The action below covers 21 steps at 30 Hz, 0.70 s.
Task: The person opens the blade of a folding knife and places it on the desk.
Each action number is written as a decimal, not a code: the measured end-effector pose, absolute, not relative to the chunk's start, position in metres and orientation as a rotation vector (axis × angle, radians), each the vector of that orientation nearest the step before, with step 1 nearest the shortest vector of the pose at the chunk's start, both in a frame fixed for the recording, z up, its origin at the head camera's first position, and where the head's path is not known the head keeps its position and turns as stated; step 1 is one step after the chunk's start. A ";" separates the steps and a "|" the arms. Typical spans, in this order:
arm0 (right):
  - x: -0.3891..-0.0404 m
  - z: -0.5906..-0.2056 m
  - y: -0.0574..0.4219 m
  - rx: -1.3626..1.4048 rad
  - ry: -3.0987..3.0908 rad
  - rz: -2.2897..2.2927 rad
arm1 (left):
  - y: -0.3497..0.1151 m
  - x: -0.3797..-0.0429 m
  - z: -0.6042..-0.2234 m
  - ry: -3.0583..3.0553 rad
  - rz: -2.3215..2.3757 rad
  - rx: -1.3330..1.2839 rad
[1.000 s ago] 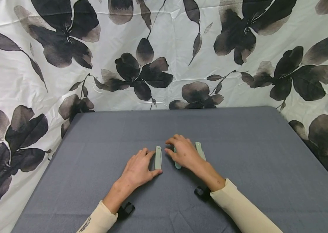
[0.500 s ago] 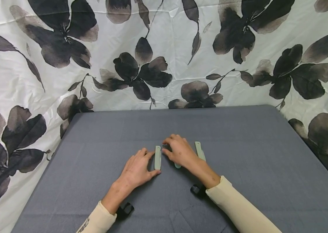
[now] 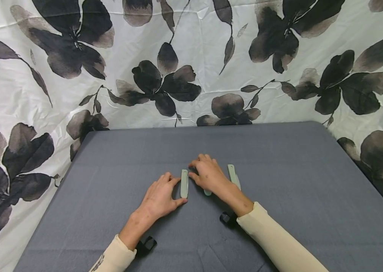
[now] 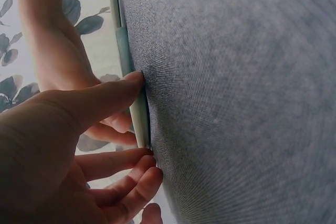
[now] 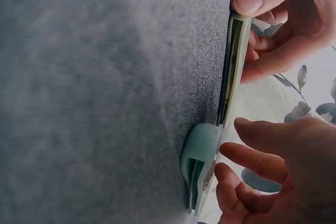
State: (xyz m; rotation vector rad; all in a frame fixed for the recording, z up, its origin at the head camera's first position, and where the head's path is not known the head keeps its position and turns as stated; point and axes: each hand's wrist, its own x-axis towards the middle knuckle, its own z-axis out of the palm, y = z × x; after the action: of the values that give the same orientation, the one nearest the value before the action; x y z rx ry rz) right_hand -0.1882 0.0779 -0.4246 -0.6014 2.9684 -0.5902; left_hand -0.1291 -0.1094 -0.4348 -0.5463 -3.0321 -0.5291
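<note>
On the grey cloth-covered table [image 3: 127, 151], the left hand [image 3: 159, 196] pinches a slim pale-green plastic-looking bar [image 3: 184, 185] end to end, which the empty, half-open right hand [image 3: 209, 174] beside it could skew by brushing it.

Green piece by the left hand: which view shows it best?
The head view: the green piece is seen from above, along its full length. The left wrist view shows it edge-on, partly covered; the right wrist view, its grooved edge.

Right hand [image 3: 208, 173] farther left than before, closer to the leftmost pale-green piece [image 3: 184, 184]
</note>
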 end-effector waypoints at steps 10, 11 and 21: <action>-0.190 -0.424 0.075 -0.651 2.941 -0.558 | -0.110 -0.130 -0.434 -3.039 -0.564 -0.538; -0.190 -0.424 0.076 -0.653 2.942 -0.557 | -0.110 -0.130 -0.434 -3.035 -0.562 -0.542; -0.189 -0.422 0.076 -0.649 2.942 -0.616 | -0.111 -0.129 -0.432 -3.035 -0.653 -0.541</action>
State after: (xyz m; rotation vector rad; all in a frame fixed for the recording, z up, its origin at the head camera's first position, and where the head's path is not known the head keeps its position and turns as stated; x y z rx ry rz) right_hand -0.1890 0.0758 -0.4224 -0.6490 2.9417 -0.6160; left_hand -0.1291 -0.1113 -0.4322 -0.5413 -3.0348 -0.6526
